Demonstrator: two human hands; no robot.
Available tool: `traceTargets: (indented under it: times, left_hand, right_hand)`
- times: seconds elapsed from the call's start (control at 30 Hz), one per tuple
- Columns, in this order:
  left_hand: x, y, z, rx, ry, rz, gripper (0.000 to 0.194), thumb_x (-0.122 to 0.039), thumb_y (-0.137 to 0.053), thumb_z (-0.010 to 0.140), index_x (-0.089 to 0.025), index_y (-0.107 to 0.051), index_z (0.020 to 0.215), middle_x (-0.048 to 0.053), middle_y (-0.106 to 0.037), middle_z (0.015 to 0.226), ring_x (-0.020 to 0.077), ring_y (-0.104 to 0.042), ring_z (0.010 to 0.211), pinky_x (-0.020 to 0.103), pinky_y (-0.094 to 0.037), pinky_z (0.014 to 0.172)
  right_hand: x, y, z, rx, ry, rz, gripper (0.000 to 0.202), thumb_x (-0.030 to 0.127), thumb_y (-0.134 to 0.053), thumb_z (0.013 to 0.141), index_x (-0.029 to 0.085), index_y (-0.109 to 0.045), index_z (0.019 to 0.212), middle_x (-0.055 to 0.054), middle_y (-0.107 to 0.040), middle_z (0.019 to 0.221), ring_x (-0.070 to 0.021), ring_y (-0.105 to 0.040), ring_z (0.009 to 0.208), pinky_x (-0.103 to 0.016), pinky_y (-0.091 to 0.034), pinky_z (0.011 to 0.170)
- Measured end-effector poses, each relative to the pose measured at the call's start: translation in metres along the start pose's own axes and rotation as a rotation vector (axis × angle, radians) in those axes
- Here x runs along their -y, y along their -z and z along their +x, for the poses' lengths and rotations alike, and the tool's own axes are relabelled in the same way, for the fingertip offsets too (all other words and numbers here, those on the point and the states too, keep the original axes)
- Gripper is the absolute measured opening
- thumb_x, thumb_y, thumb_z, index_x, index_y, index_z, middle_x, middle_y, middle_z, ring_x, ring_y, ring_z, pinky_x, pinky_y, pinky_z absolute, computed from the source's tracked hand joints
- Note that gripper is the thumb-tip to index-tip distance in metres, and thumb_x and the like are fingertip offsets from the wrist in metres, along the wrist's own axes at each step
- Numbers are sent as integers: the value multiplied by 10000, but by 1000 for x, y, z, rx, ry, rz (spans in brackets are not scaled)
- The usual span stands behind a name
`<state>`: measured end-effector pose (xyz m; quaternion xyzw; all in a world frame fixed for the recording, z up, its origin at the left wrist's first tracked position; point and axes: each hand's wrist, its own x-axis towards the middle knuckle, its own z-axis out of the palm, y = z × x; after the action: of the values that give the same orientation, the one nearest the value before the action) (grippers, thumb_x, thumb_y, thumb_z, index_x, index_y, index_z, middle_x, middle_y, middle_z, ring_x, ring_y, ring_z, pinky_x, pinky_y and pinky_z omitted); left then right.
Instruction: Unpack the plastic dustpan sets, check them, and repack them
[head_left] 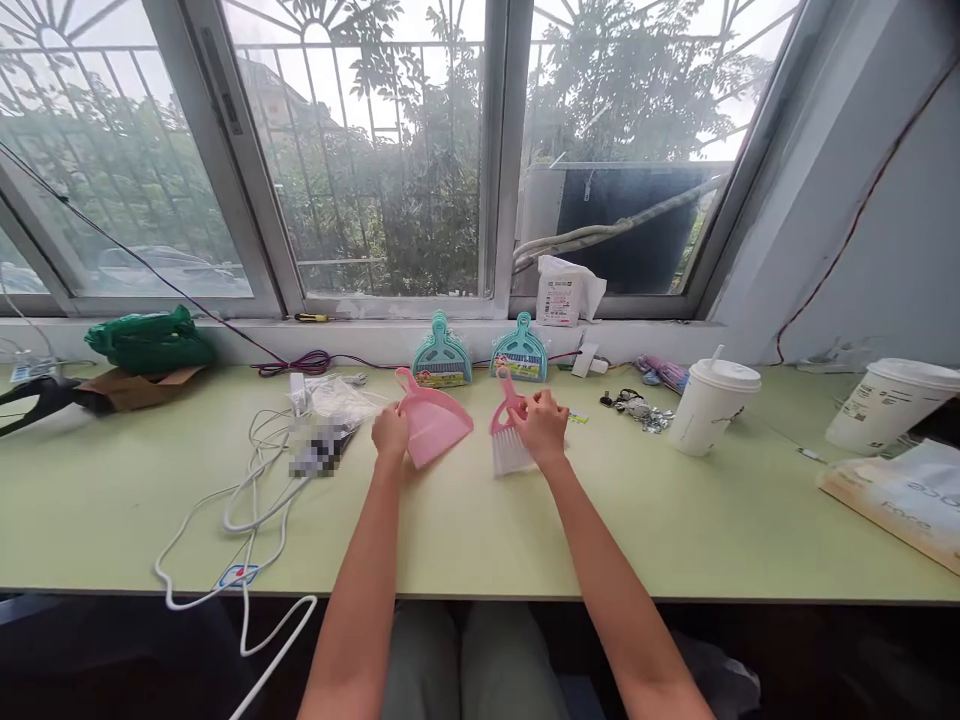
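My left hand [391, 432] grips the left edge of a pink dustpan [436, 425], whose handle points away from me. To its right, my right hand [543, 425] is closed on a small pink hand brush [501, 415] with pale bristles [510, 452] pointing toward me. Dustpan and brush are apart from each other, just above or on the table; I cannot tell which. Behind them stand two teal dustpan-and-brush sets, one on the left [441, 352] and one on the right [520, 350], near the windowsill.
White cables [255, 490] tangle on the left and hang over the table's front edge. A green bag [150, 340] lies at the back left. At right stand two white cups, one with a straw [709, 410] and one tilted [889, 408], beside a tissue pack [900, 495].
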<state>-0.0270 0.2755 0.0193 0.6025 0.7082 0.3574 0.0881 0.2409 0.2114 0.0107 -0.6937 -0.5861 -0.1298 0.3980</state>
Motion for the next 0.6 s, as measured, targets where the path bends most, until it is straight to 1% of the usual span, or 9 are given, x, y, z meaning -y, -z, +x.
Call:
traceTargets:
  times: [0.07, 0.13, 0.17, 0.23, 0.3, 0.4, 0.47, 0.5, 0.6]
  left_hand:
    - [3, -6, 0, 117, 19, 75, 321, -321, -438, 867, -173, -690, 999, 191, -682, 1023, 345, -617, 1003, 389, -439, 784]
    - [3, -13, -2, 171, 13, 102, 355, -391, -438, 862, -176, -684, 1002, 187, -674, 1072, 344, -598, 1057, 393, -432, 814]
    - [3, -17, -3, 178, 8, 99, 382, -422, -435, 861, -174, -671, 1028, 186, -667, 1099, 341, -589, 1078, 392, -429, 827]
    - [4, -21, -2, 171, 5, 93, 439, -480, -426, 858, -162, -638, 1072, 190, -656, 1121, 334, -585, 1087, 389, -428, 835]
    - [6, -23, -1, 176, 4, 108, 455, -511, -452, 838, -151, -627, 1054, 196, -663, 1087, 331, -602, 1048, 383, -433, 818]
    - [9, -23, 0, 220, -6, 115, 346, -467, -510, 814, -177, -652, 938, 173, -686, 1012, 317, -623, 987, 360, -434, 792]
    - [6, -25, -4, 252, -38, 98, 275, -417, -502, 830, -197, -663, 869, 146, -697, 979, 295, -631, 964, 333, -433, 774]
    - [2, -28, -7, 265, -67, 99, 266, -396, -482, 847, -202, -663, 865, 135, -698, 979, 281, -633, 955, 319, -432, 764]
    - [-16, -45, -25, 293, -193, 140, 303, -347, -385, 912, -191, -643, 944, 128, -689, 1009, 245, -635, 928, 298, -429, 740]
  right_hand:
    - [-19, -11, -1, 140, -70, -81, 265, 416, -601, 802, 161, -661, 763, -184, -582, 1030, -320, -515, 1016, -493, -276, 897]
    - [-36, -21, -3, 223, -130, -108, 240, 397, -625, 778, 160, -662, 773, -199, -615, 997, -344, -518, 1034, -530, -262, 909]
    - [-42, -24, -4, 237, -148, -101, 229, 391, -636, 767, 163, -659, 783, -197, -630, 982, -347, -523, 1037, -541, -259, 915]
    - [-49, -28, -4, 217, -168, -64, 223, 391, -673, 732, 174, -646, 775, -188, -652, 958, -350, -525, 1044, -557, -253, 928]
    - [-49, -29, -3, 170, -193, -5, 239, 405, -709, 694, 185, -628, 741, -180, -666, 918, -359, -519, 1065, -571, -232, 949]
    - [-43, -26, -2, 150, -246, 59, 223, 393, -687, 718, 187, -609, 752, -176, -673, 859, -362, -528, 1077, -576, -192, 971]
    - [-37, -22, -1, 190, -255, 22, 196, 346, -652, 745, 171, -608, 821, -178, -673, 853, -355, -547, 1064, -554, -198, 964]
    - [-33, -20, -1, 222, -245, -20, 205, 322, -640, 748, 163, -604, 871, -173, -674, 863, -346, -557, 1051, -532, -214, 953]
    - [-17, -15, -3, 297, -177, -92, 301, 283, -623, 736, 174, -575, 1013, -110, -686, 893, -288, -590, 996, -442, -262, 911]
